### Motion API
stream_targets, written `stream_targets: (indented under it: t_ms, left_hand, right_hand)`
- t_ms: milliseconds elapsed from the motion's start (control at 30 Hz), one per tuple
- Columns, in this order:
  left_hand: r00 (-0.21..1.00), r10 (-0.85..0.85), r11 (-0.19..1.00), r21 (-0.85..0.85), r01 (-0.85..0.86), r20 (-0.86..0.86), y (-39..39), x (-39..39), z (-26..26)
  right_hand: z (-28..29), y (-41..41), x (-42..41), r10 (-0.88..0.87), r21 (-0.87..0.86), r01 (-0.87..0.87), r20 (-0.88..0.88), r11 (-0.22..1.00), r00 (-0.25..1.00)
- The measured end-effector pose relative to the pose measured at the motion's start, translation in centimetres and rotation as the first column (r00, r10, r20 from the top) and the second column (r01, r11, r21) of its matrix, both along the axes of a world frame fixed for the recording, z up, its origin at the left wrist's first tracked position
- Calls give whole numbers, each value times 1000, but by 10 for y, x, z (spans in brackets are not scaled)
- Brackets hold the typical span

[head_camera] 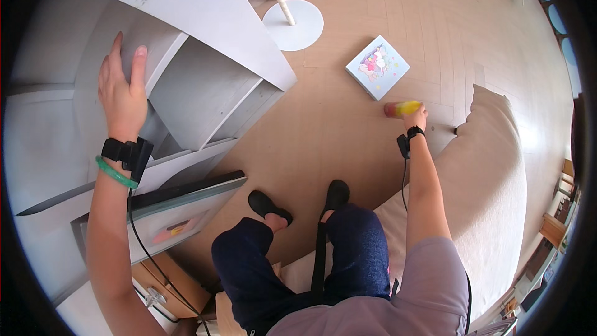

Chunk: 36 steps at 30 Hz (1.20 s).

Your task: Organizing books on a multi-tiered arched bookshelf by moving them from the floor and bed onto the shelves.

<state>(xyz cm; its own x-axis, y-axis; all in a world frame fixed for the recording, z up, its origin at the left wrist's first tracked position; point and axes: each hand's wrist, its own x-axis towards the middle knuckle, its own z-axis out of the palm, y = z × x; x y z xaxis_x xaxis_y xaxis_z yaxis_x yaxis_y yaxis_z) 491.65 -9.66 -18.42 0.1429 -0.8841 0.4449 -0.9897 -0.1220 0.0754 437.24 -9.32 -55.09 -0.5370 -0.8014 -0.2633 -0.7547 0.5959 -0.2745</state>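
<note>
My left hand (123,91) reaches over the grey-white shelf unit (205,7) at the left, fingers apart, near a compartment's panel; whether it touches the panel I cannot tell. Nothing shows in it. On the right, my right hand (416,117) is closed on one end of a red and yellow cylindrical container (402,109), which lies sideways above the wooden floor or on it. Just beyond it, a light blue square box (378,67) with a cartoon unicorn picture lies on the floor. Both wrists carry black straps with cabled devices, and a green bangle circles the left wrist.
A round white base (293,24) with a pole stands beyond the shelf corner. A beige cushioned seat (485,186) extends along the right and beneath me. A framed picture (186,224) leans at lower left, near a wooden drawer unit (172,289). Crowded shelves line the far right.
</note>
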Motion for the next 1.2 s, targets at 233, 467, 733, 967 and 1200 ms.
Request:
stream_targets:
  t_ms: [233, 467, 733, 967, 1200]
  left_hand:
    - [1000, 3, 1000, -18, -3, 9, 0, 1, 0]
    - [993, 91, 996, -28, -89, 73, 2, 2, -2]
    - [981, 180, 984, -31, -178, 78, 8, -12, 10]
    - [985, 165, 986, -26, -164, 47, 13, -13, 13]
    - [983, 183, 983, 11, -183, -31, 14, -11, 28]
  right_hand:
    - [-8, -1, -21, 47, 55, -48, 9, 997, 999]
    - [8, 3, -4, 104, -166, -96, 37, 981, 994]
    - [97, 25, 143, -26, -81, 251, 918, 964, 395]
    - [190, 68, 233, 19, -30, 105, 995, 994, 102]
    - [250, 82, 251, 13, -2, -69, 988, 998, 156]
